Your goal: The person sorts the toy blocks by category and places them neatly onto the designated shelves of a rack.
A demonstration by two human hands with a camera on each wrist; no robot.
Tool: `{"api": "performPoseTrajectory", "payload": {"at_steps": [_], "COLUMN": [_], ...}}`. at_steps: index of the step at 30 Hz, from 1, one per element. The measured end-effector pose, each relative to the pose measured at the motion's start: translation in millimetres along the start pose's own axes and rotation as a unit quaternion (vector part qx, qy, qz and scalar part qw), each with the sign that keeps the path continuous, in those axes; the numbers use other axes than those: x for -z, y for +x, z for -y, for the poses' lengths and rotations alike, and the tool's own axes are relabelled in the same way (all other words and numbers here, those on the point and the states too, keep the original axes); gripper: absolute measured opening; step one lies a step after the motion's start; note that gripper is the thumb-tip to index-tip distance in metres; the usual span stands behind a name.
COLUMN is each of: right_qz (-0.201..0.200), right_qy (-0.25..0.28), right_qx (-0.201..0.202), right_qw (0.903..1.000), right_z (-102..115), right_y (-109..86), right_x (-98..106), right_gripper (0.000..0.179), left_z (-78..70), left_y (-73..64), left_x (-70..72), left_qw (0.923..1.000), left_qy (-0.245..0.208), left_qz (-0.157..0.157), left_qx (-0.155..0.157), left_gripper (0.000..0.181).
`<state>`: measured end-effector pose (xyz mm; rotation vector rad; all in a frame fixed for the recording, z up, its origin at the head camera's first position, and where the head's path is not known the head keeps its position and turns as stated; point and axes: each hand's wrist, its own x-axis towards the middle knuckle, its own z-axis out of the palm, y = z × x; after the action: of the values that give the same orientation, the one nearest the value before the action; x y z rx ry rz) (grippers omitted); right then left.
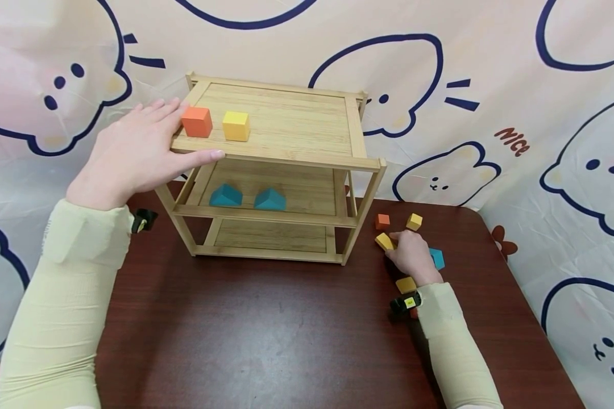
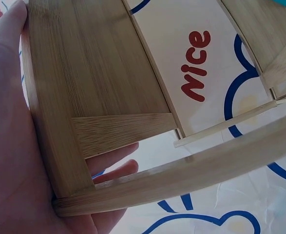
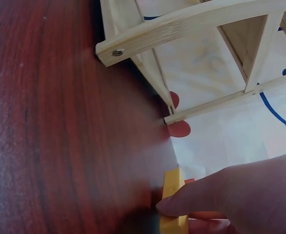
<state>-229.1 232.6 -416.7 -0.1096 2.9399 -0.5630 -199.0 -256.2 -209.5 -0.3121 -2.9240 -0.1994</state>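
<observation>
A wooden three-tier shelf (image 1: 286, 128) stands on the table. My left hand (image 1: 138, 147) rests at its top left corner, thumb stretched along the front edge and fingers straight along the side. Beside those fingers, an orange cube (image 1: 196, 122) and a yellow cube (image 1: 236, 126) sit on the top tier. Two blue wedge-shaped blocks (image 1: 226, 195) lie on the middle tier. Right of the shelf, my right hand (image 1: 413, 257) pinches a yellow block (image 3: 172, 195) low at the table surface. Its exact shape is partly hidden by the thumb.
Around the right hand lie a small orange block (image 1: 382, 221), a yellow cube (image 1: 414, 221), a blue block (image 1: 437, 258) and another yellow block (image 1: 405, 285). A red piece (image 1: 414, 313) shows partly under the wrist. Printed cloth (image 1: 491, 45) hangs behind the dark table (image 1: 266, 341).
</observation>
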Motion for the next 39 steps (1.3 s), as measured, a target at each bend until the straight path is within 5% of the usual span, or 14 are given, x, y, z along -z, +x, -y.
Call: {"api": "performPoseTrajectory", "payload": {"at_steps": [18,26,39], "right_qz": [-0.064,-0.135,-0.187], "right_qy": [0.044,0.042,0.051], "right_qx": [0.013,0.056,0.076], "right_qw": [0.9969,0.9884,0.9780], "right_z": [8.2,12.3,25.6], "right_y": [-11.0,-20.9,-34.9], "right_x": [25.5,43.7,59.3], "right_gripper": [0.049,0.047,0.044], "left_z": [1.1,1.4,0.1], "left_y": [-0.3,-0.1,0.2], "left_x": [-0.6,0.1,1.0], "left_qw": [1.0000,1.0000,1.0000], "left_qy": [-0.008,-0.007,-0.005], "left_qz": [-0.006,-0.004,0.005], "left_qx": [0.001,0.005,0.004], "left_gripper": [0.111,0.111,0.112]}}
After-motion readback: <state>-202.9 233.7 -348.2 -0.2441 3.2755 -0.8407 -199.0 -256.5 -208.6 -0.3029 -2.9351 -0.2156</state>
